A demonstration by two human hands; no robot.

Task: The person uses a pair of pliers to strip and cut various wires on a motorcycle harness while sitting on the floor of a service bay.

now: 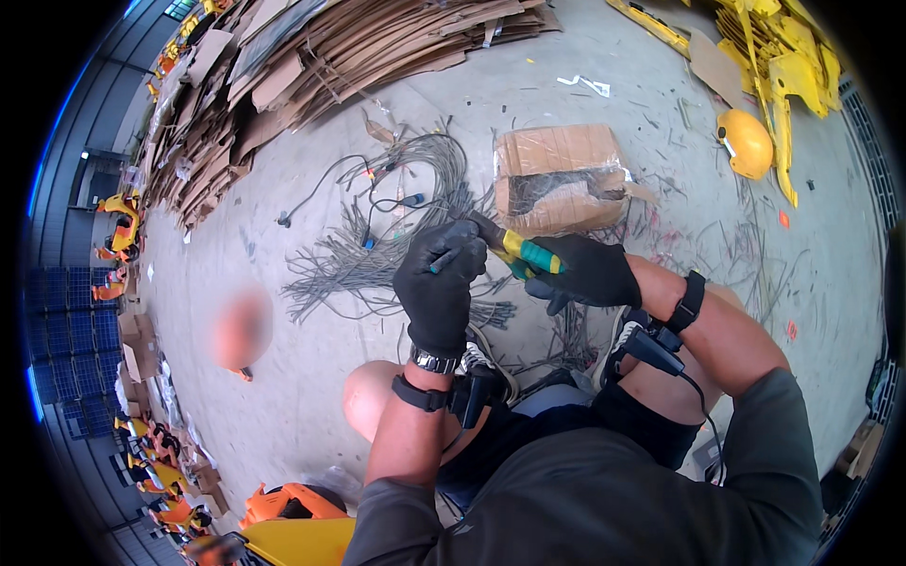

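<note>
My left hand point(434, 288), in a black glove, is closed on a grey cable point(444, 261), a short end of which sticks out of the fist. In my right hand point(593, 274), also black-gloved, are pliers point(530, 253) with yellow and green handles. Their dark metal jaws reach to the left hand's fingers; whether they bite on the cable cannot be made out. Just beyond the hands spreads a heap of grey cables point(344, 255), with a few dark blue plugs point(412, 200) among them. Cut cable pieces point(571, 330) lie between my feet.
A torn, taped cardboard box point(562, 151) stands beyond the pliers. Flattened cardboard point(377, 47) is stacked at the far left. Yellow panels point(793, 71) and a yellow rounded shell point(746, 144) lie far right. A yellow and orange part point(297, 533) sits near my left side.
</note>
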